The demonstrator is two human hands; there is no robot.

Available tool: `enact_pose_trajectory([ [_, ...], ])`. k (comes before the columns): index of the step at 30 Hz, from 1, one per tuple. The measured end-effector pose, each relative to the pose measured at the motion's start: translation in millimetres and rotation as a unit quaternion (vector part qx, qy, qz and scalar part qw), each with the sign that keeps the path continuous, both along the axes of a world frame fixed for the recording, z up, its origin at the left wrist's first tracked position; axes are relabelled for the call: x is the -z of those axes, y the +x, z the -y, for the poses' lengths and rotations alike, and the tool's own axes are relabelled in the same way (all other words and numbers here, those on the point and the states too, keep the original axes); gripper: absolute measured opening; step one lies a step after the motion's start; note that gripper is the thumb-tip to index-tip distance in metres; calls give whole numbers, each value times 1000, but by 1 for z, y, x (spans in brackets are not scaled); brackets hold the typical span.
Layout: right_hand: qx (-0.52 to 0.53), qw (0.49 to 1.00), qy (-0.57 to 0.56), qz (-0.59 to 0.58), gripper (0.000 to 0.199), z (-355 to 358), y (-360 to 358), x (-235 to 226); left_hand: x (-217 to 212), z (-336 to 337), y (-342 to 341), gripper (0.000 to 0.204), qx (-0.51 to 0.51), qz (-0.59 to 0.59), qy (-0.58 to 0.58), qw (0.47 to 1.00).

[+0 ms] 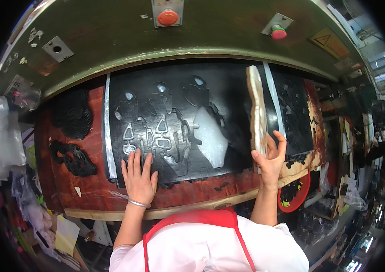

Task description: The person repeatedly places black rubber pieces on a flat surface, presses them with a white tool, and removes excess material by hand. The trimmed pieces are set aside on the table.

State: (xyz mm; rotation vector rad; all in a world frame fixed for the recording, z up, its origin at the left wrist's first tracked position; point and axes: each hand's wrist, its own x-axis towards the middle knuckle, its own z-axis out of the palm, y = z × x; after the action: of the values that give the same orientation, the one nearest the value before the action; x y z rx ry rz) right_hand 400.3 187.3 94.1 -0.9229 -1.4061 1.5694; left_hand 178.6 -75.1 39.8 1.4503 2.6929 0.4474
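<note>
A black sheet (228,90) lies across the work table, with several shapes cut through it. My left hand (140,177) rests flat on the sheet's near left part, fingers stretched over the lower end of a cut shape (131,136). In my right hand (271,158) is a cutting die (256,109), a thick, pale, wavy-edged block. Held upright over the right part of the sheet, it shows mostly its narrow edge. My thumb and fingers pinch its lower end. A large cut-out opening (210,140) in the sheet's middle shows a light surface beneath.
Piles of black cut pieces (72,113) lie on the red-brown board (83,195) at left. Behind stands a green machine body (219,31) with a red button (168,17) and another push button (278,32). A red basin (295,201) sits below the table's right edge.
</note>
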Motion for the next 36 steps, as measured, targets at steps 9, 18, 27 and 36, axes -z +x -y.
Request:
enact_pose_trajectory([
  [9, 40, 956, 161, 242, 84, -24, -15, 23, 0, -16, -12, 56, 1, -10, -20, 1000],
  [18, 44, 862, 386, 326, 100, -108, -108, 64, 13, -92, -79, 50, -9, -42, 52, 998],
  [27, 234, 798, 486, 270, 90, -232, -183, -18, 12, -96, -80, 37, -46, 26, 135, 989],
  [36, 225, 834, 442, 241, 101, -230, -200, 4, 40, -132, -121, 13, -44, 38, 167, 984],
])
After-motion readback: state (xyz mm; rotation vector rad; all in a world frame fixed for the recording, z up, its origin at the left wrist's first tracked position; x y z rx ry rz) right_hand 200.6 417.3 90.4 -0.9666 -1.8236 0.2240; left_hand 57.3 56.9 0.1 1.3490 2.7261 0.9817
